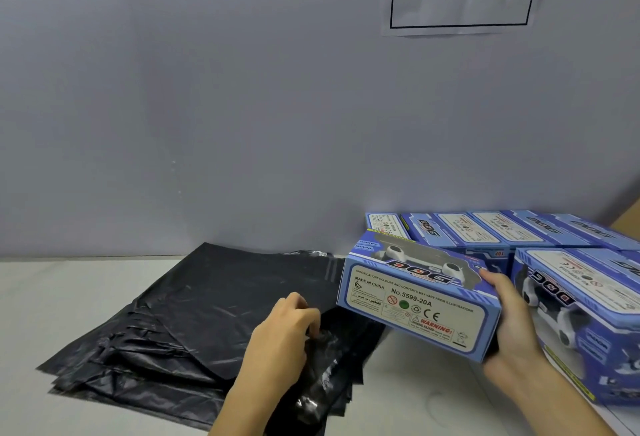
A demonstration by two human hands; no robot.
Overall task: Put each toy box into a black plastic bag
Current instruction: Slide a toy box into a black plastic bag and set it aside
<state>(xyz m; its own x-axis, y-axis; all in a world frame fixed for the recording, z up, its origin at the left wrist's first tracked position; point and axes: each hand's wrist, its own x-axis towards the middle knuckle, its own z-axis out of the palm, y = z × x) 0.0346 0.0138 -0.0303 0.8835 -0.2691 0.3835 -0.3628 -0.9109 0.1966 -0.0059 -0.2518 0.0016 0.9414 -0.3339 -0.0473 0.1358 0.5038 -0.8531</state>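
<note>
Blue toy box (420, 300) held tilted above table, beside flat black bags (180, 324).

Left hand (284, 335) is reaching in from the bottom with fingers curled and pinching a black plastic bag (194, 324), while the right hand (512, 324) is coming in from the lower right, thumb on top, gripping a toy box (415, 300).
</note>
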